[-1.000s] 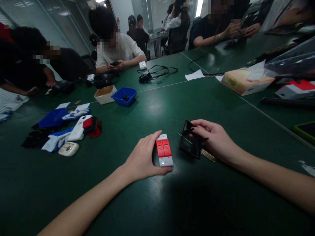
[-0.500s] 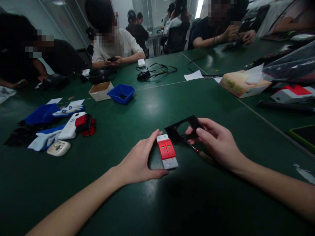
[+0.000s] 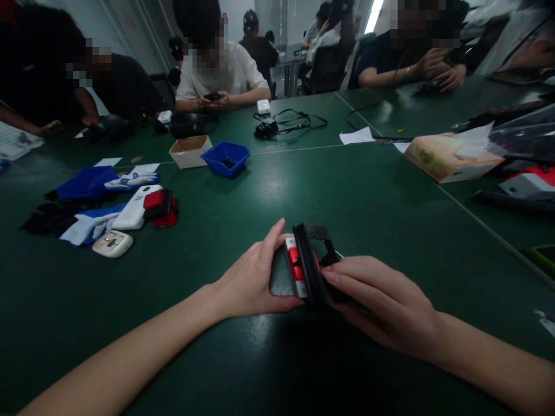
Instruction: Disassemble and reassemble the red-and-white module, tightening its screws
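My left hand (image 3: pixel 245 280) rests on the table with thumb and fingers closed around the ends of a red and grey surge protector (image 3: pixel 295 264). Pinched in my right hand (image 3: pixel 392 303) is a black plastic frame (image 3: pixel 309 263) with a cut-out, tilted up on edge. It stands over the right part of the surge protector and hides much of it; whether the two touch I cannot tell. A thin bright shaft (image 3: pixel 340 254) shows just above my right fingers, the rest of it hidden.
A blue bin (image 3: pixel 226 159) with small black parts stands beside a cardboard box (image 3: pixel 189 153). Gloves (image 3: pixel 93 225), a white case (image 3: pixel 137 208) and a red-black device (image 3: pixel 160 208) lie left. A tissue box (image 3: pixel 451 157) is at right. Other people sit across the table (image 3: pixel 269 199).
My right hand has brought the black frame left and down over the surge protector and tilted it up. The screwdriver under that hand is now mostly hidden. The camera view has shifted slightly.
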Tool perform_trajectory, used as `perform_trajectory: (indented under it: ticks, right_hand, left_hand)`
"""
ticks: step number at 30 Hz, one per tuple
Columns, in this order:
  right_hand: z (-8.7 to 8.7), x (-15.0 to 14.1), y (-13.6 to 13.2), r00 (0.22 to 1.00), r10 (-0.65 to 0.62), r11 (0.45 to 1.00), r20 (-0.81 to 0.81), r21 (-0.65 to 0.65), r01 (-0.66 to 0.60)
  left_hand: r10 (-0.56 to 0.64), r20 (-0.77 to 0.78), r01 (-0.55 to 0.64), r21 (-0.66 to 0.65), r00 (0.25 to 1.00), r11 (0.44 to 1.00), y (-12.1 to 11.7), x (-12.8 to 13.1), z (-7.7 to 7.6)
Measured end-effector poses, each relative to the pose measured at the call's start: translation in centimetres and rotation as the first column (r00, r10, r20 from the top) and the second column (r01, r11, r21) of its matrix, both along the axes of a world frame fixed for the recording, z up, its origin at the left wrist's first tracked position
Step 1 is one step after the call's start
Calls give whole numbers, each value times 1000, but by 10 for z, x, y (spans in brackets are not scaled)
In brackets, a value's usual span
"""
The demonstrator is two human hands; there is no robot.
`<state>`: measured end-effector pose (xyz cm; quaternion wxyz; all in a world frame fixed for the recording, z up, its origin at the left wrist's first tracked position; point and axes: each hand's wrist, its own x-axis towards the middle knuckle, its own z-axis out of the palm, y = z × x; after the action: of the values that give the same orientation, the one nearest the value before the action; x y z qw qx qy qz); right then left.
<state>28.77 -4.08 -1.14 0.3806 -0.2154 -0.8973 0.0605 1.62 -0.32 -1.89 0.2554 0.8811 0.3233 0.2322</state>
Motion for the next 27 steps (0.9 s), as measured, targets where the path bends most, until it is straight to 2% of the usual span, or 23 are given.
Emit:
perform_trajectory:
  ticks: [7,11,18,27]
  right_hand:
    - [2,-6,0,999,-24,997,33,76,22]
    - [2,-7,1,993,-28,992,116,123,13]
    - [-2,-7,0,993,-57,998,107,17,56]
    - [-5,-4,0,990,-73,997,117,-16,75]
  left_hand:
    - [-2,-31,4,46,1000,999,1,-2,-3]
    - [-1,-46,4,53,999,999,0,-1,-1]
    - [16,-100,-19,-35,995,999,-2,5,16]
    - [27,-140,-30,-21,990,999,-1,5,14]
